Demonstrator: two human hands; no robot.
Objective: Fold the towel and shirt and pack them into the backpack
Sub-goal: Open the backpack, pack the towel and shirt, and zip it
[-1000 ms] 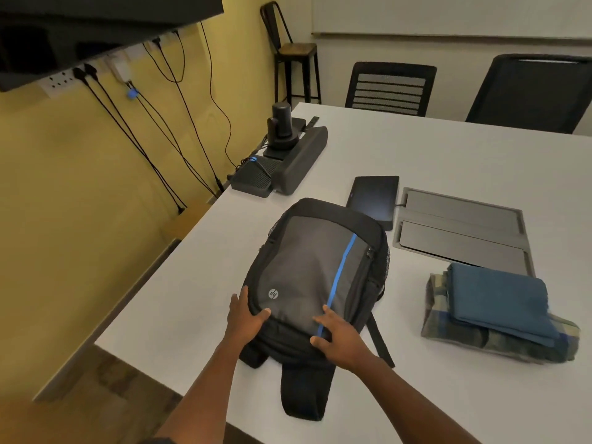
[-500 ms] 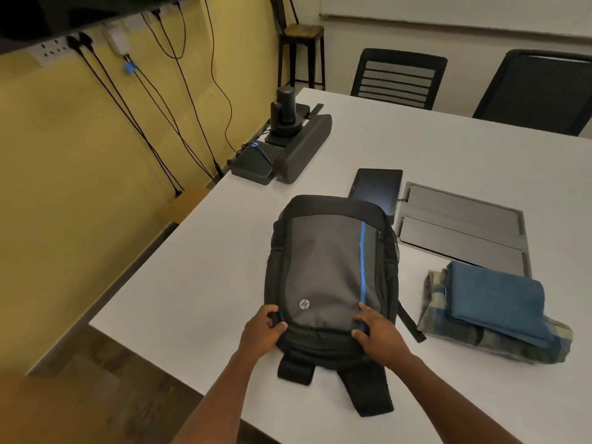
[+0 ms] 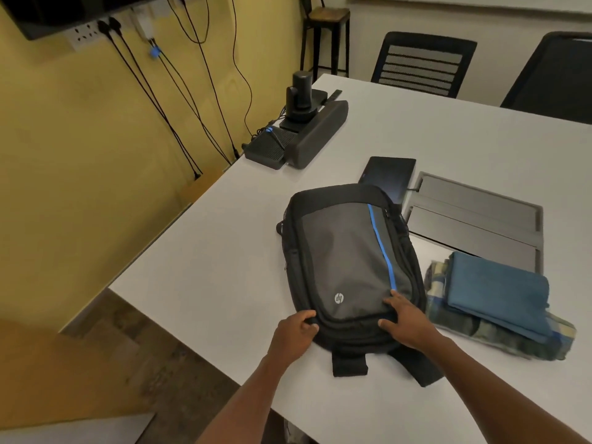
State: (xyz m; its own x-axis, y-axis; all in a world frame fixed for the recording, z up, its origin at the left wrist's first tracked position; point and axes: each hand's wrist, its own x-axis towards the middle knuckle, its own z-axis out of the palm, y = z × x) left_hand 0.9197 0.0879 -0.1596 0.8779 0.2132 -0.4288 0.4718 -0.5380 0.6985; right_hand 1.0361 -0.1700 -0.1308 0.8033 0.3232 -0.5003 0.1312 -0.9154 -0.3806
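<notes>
1. Backpack (image 3: 346,261) lies flat on the white desk (image 3: 205,261), front panel up, grey with a blue stripe, logo near the person's end, zippers appear closed.
2. Left hand (image 3: 293,331) is at the near left corner of the backpack, fingers curled over the black edge, gripping it.
3. Right hand (image 3: 405,322) rests on the near right part of the backpack, fingers spread and mostly straight, pressing on the grey panel and black rim; thumb points toward the left hand. Not clearly wrapped round anything.
4. 2 black straps (image 3: 349,363) stick out from under the backpack toward the desk's near edge, between the forearms.
5. Folded blue towel (image 3: 493,293) sits on top of the folded plaid shirt (image 3: 499,339), both on the desk just right of the backpack; the shirt's left edge is close to the backpack side, touching or not cannot be told.
6. Neither the towel nor the shirt is in the backpack.
7. Dark tablet (image 3: 389,176) lies beyond the backpack, its near end hidden by the backpack top.
8. Grey flat panel (image 3: 474,219) set in the desk, right of the tablet, behind the towel.
9. Black speaker bar (image 3: 317,136) with a camera unit (image 3: 301,94) at the desk's far left corner, cables running up the yellow wall (image 3: 80,155).
10. 2 dark chairs (image 3: 423,64) at the far side of the desk.
</notes>
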